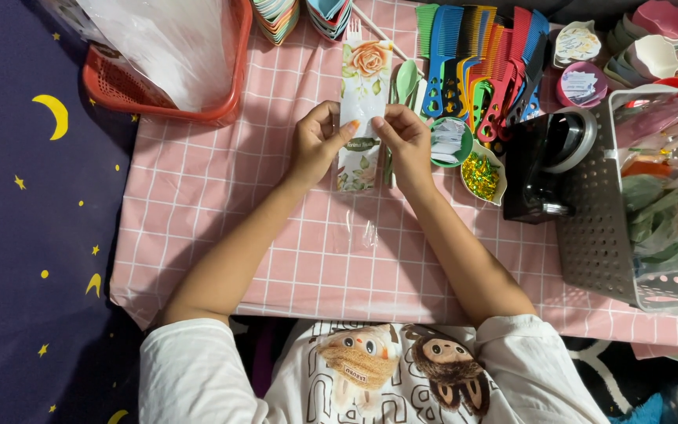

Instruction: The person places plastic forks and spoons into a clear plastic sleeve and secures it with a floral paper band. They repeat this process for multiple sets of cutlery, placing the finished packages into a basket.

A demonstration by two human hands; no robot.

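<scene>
Both sets of fingertips are pinched shut on the same thing: a narrow flower-printed packet (362,110) with a big orange rose near its top. With my left hand (317,144) I nip its left edge between thumb and forefinger, and with my right hand (406,141) I nip the right edge at about the same height, so the packet is stretched flat between them just above the pink checked tablecloth (213,204). Held by both sides like this, it can't curl or twist, and the printed face stays turned up toward me.

Behind the packet, a pale green plastic spoon (406,78) pokes out beside my right thumb; whether it sits inside the packet or only lies under it I can't tell. A scrap of clear film (368,233) lies on the cloth nearer my body, apart from my hands.

Everything else is set around the edges, within arm's reach: a fan of coloured combs (480,63) just beyond my right hand, a small dish of gold glitter bits (480,174) beside my right wrist, a black tape dispenser (547,161) further right, a grey perforated basket (602,228) of bagged goods at the far right, and a red basket (166,102) holding a clear bag to my upper left.
</scene>
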